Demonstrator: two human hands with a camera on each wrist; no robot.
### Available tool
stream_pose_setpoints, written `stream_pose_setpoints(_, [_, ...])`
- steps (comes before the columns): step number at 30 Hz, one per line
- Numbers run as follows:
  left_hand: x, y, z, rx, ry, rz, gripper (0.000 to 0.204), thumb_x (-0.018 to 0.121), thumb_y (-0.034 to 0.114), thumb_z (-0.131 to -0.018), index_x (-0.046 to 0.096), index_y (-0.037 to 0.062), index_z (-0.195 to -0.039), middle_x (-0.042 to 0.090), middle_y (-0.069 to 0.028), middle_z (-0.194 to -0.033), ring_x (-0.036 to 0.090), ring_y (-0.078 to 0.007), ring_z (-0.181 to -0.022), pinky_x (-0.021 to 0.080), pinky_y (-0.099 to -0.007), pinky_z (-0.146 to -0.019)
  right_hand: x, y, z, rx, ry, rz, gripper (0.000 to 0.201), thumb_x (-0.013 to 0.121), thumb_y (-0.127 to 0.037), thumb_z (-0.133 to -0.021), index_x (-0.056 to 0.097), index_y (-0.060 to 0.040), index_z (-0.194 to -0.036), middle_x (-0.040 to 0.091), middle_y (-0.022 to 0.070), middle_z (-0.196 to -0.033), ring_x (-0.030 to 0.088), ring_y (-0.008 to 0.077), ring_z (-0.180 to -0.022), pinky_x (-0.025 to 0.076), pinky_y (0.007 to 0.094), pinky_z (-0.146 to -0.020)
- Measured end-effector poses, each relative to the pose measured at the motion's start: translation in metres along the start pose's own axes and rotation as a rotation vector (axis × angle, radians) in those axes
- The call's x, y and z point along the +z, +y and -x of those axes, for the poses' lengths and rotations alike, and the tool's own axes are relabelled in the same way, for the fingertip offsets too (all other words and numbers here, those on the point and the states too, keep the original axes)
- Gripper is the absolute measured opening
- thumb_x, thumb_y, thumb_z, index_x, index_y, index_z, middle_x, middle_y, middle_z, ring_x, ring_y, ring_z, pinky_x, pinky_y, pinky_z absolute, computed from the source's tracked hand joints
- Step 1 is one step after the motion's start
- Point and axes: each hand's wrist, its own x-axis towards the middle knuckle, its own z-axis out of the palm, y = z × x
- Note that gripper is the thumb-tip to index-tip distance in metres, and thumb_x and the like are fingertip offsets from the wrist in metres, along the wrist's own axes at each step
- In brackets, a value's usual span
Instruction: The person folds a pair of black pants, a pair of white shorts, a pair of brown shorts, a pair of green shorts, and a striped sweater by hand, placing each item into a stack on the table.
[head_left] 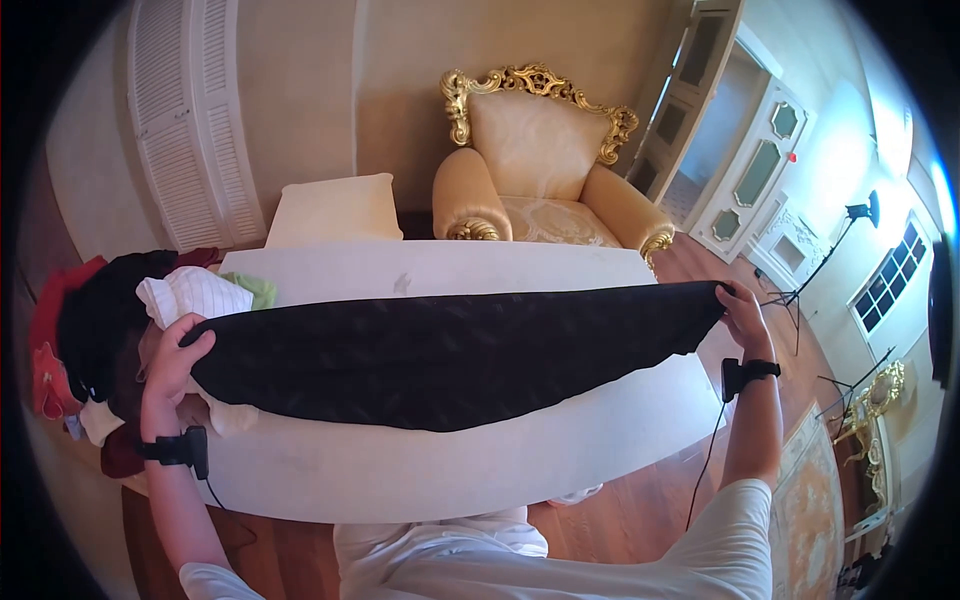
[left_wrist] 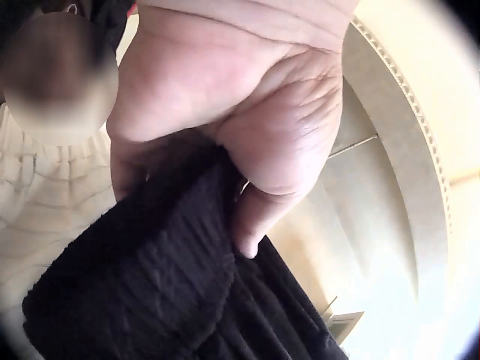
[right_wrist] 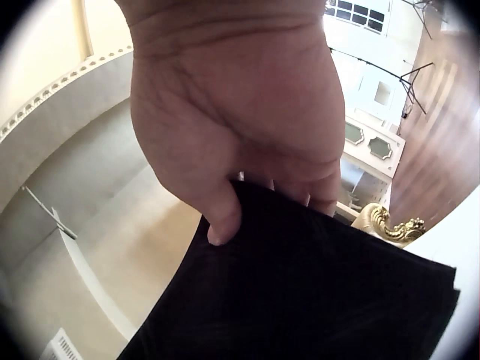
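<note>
A long black garment, tapering towards its ends like folded trousers, is stretched sideways between both hands over the white table. At its left end my left hand grips the upper corner, with the thumb on the near face. The left wrist view shows the black fabric hanging in layers below that hand. My right hand pinches the opposite top corner. In the right wrist view the thumb lies over the dark cloth, the other fingers partly hidden behind it. Its lower edge sags in the middle.
A pile of clothes in black, red and white lies at the table's left end. Beneath the garment is the white tabletop. Beyond it stand a gilded armchair and a cream stool. A light stand is at right.
</note>
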Motion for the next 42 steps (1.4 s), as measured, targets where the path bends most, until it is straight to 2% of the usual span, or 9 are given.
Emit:
stream_pose_setpoints(3, [0.002,0.005,0.001,0.082,0.110,-0.050,0.017,0.075,0.012,-0.097,0.067,0.0045,-0.110,0.064,0.0004,-0.108,0.059,-0.0101,-0.104,0.048,-0.0262,-0.094,0.009,-0.008,0.000,-0.062,0.001,-0.010,0.020,0.066,-0.015,-0.106,0.067,-0.0016,-0.120,0.071,0.0020,-0.106,0.069,0.0134,-0.096,0.058,0.0318,-0.088])
stream_pose_setpoints(8, [-0.012,0.000,0.007,0.191,0.066,-0.188,0.018,0.074,0.012,-0.097,0.066,0.0037,-0.111,0.060,0.0003,-0.106,0.058,-0.0101,-0.103,0.047,-0.0256,-0.094,0.016,-0.010,0.002,-0.155,0.015,0.015,0.014,0.065,-0.011,-0.105,0.066,-0.0009,-0.115,0.070,0.0020,-0.101,0.068,0.0121,-0.091,0.057,0.0300,-0.086])
stream_pose_setpoints(14, [-0.024,0.010,0.025,0.129,0.041,-0.031,0.024,0.068,0.009,-0.101,0.066,0.0047,-0.125,0.065,-0.0021,-0.119,0.061,-0.0122,-0.111,0.049,-0.0277,-0.100,0.019,-0.028,0.023,-0.128,-0.034,0.017,0.011,0.068,-0.003,-0.101,0.068,-0.0001,-0.111,0.069,0.0019,-0.099,0.067,0.0130,-0.093,0.055,0.0292,-0.087])
stream_pose_setpoints(21, [-0.066,0.006,0.030,0.048,0.067,-0.275,0.041,0.072,0.006,-0.093,0.063,-0.0008,-0.132,0.061,-0.0073,-0.131,0.056,-0.0180,-0.124,0.041,-0.0333,-0.113,0.018,-0.037,0.037,-0.049,-0.140,0.354,0.015,0.070,0.001,-0.092,0.073,0.0011,-0.107,0.069,0.0006,-0.095,0.063,0.0124,-0.091,0.053,0.0301,-0.085])
stream_pose_setpoints(24, [-0.071,0.010,0.033,0.066,-0.037,-0.300,0.040,0.069,0.001,-0.090,0.063,-0.0006,-0.129,0.061,-0.0073,-0.132,0.056,-0.0181,-0.123,0.040,-0.0326,-0.113,0.017,-0.037,0.043,-0.047,-0.189,0.524,0.020,0.071,0.005,-0.085,0.075,-0.0015,-0.104,0.070,0.0012,-0.093,0.064,0.0137,-0.089,0.053,0.0305,-0.084])
stream_pose_setpoints(35, [-0.025,0.046,0.038,0.035,-0.114,-0.534,0.034,0.065,-0.007,-0.084,0.067,-0.0001,-0.117,0.064,-0.0048,-0.113,0.060,-0.0146,-0.108,0.047,-0.0299,-0.101,0.022,-0.031,0.051,-0.098,-0.236,0.866,0.022,0.076,0.005,-0.076,0.079,-0.0014,-0.097,0.075,0.0048,-0.089,0.069,0.0162,-0.085,0.055,0.0311,-0.084])
stream_pose_setpoints(38, [-0.031,0.038,0.036,0.044,-0.102,-0.590,0.032,0.066,-0.008,-0.082,0.066,0.0007,-0.113,0.064,-0.0044,-0.108,0.061,-0.0149,-0.104,0.049,-0.0305,-0.097,0.017,-0.032,0.049,0.009,-0.172,0.711,0.019,0.080,-0.004,-0.074,0.078,0.0005,-0.093,0.071,0.0040,-0.083,0.065,0.0172,-0.084,0.052,0.0328,-0.082])
stream_pose_setpoints(39, [-0.027,0.045,0.033,0.054,-0.112,-0.619,0.030,0.066,-0.008,-0.082,0.065,0.0008,-0.111,0.064,-0.0043,-0.106,0.061,-0.0148,-0.102,0.049,-0.0306,-0.095,0.012,-0.025,0.045,-0.047,-0.174,0.697,0.018,0.079,-0.004,-0.075,0.079,-0.0020,-0.093,0.069,0.0016,-0.079,0.061,0.0146,-0.075,0.050,0.0313,-0.070])
stream_pose_setpoints(42, [-0.022,0.042,0.015,0.200,-0.049,-0.728,0.026,0.068,-0.007,-0.081,0.062,0.0017,-0.104,0.061,-0.0038,-0.098,0.058,-0.0140,-0.095,0.049,-0.0300,-0.089,0.013,-0.029,0.037,0.160,-0.091,0.726,0.016,0.079,-0.004,-0.077,0.080,-0.0052,-0.092,0.065,-0.0019,-0.074,0.055,0.0104,-0.065,0.044,0.0290,-0.058])
